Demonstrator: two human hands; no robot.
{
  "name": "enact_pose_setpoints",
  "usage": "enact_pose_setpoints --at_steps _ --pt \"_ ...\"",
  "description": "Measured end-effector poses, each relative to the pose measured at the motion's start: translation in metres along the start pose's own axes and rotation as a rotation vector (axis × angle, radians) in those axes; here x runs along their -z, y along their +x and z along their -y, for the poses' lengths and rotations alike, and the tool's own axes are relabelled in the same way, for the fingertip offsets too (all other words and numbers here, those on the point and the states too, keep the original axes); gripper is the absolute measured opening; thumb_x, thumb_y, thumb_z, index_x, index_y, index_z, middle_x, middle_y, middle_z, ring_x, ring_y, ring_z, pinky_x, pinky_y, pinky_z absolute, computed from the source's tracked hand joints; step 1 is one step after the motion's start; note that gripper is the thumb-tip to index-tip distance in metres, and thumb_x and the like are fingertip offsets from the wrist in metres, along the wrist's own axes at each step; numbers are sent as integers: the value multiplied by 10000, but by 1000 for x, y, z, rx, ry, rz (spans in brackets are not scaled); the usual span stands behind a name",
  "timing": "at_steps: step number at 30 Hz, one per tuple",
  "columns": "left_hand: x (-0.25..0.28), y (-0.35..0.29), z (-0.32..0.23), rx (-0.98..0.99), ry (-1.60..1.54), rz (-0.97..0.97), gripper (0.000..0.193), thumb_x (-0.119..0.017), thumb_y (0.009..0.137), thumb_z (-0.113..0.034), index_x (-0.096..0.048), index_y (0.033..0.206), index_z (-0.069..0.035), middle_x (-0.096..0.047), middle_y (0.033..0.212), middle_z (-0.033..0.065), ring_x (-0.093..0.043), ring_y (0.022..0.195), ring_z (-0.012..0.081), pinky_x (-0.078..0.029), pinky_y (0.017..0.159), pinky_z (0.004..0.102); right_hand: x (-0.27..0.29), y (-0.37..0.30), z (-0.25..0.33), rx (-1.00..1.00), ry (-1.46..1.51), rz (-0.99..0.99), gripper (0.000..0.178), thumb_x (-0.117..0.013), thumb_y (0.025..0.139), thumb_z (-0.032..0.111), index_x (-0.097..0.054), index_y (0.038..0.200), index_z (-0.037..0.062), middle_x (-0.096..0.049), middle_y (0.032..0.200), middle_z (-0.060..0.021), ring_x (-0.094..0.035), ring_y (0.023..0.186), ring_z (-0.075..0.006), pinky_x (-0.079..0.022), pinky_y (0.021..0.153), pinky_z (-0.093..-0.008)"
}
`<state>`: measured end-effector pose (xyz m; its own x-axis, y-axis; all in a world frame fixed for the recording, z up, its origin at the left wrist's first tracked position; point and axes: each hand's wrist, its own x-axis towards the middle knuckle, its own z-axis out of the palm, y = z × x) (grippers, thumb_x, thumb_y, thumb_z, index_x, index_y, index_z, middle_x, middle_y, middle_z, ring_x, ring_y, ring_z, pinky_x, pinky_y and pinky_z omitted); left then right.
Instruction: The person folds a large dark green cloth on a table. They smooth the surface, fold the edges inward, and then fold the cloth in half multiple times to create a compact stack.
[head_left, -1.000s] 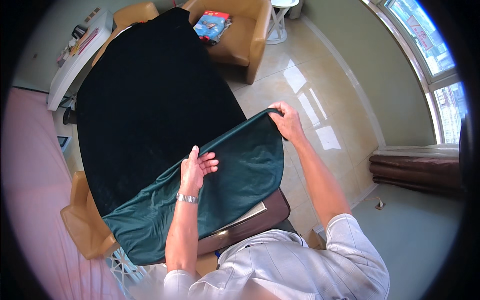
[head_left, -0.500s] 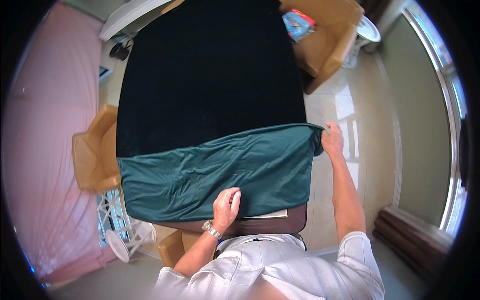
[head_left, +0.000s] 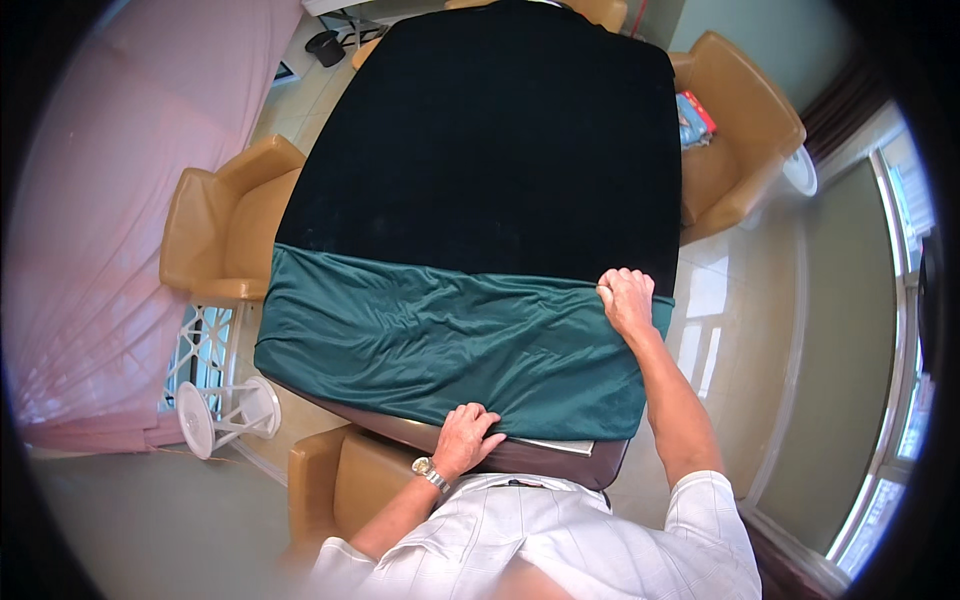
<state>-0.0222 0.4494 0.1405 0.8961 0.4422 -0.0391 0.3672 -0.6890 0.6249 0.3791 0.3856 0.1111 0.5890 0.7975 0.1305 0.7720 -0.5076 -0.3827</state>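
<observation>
A large black cloth [head_left: 480, 150] covers most of the table. Across its near part lies a wrinkled, shiny dark green cloth [head_left: 420, 330], perhaps the black one's folded-back underside; I cannot tell. My right hand [head_left: 628, 300] is closed on the green cloth's far edge, close to the table's right side. At the near edge, my left hand [head_left: 466, 440], with a metal watch [head_left: 431, 473] on its wrist, has its fingers curled and the thumb tucked against the green hem. Below the hem shows a brown table edge [head_left: 540, 457] with a thin pale flat piece [head_left: 560, 446] on it.
Tan armchairs stand at the left [head_left: 220, 225], at the right [head_left: 745, 130] and at the near left [head_left: 345, 480]. A blue and red package [head_left: 693, 122] rests on the right one. A white side table [head_left: 225, 415] lies tipped over on the floor. Pink curtain [head_left: 130, 220] hangs at left.
My right hand has moved left along the cloth's far edge, from the corner beyond the table's side. My left hand has come to the near hem. The whole view has turned slightly.
</observation>
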Motion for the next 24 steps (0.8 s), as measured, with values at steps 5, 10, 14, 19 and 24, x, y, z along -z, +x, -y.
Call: enact_pose_setpoints --at_steps 5,10,14,19,24 --pt "-15 -11 18 -58 45 -34 112 -781 868 -103 -688 929 -118 -603 901 49 -592 900 271 -453 796 415 1 -2 3 15 88 -46 87 -702 955 202 -652 930 135 -672 875 -58 -631 932 -305 -444 906 -479" --pt "-5 -22 19 -85 7 21 83 -744 880 -84 -667 902 -107 -599 883 59 -584 875 278 -443 790 411 -10 -13 -13 -60 12 -104 107 -683 983 216 -643 932 131 -707 864 -83 -666 882 -330 -454 849 -500" --pt "-8 -19 22 -81 61 70 20 -672 909 -106 -658 903 -120 -595 868 67 -582 878 289 -443 796 421 -10 -18 -20 -67 47 -103 144 -701 985 253 -647 942 127 -719 873 -85 -674 884 -329 -457 849 -496" --pt "-8 -17 18 -78 82 73 51 -716 887 -136 -668 899 -125 -605 885 80 -594 905 301 -453 802 445 18 -37 -47 -137 60 -360 205 -742 975 243 -716 1106 87 -730 1089 -131 -664 1050 -339 -488 962 -486" --pt "-10 -14 -5 -46 41 -22 162 -802 862 -112 -695 982 -95 -660 944 91 -620 917 314 -481 825 447 -4 -137 -147 -814 322 -437 361 -648 1034 347 -702 1135 5 -726 1051 -161 -701 940 -289 -550 885 -445"
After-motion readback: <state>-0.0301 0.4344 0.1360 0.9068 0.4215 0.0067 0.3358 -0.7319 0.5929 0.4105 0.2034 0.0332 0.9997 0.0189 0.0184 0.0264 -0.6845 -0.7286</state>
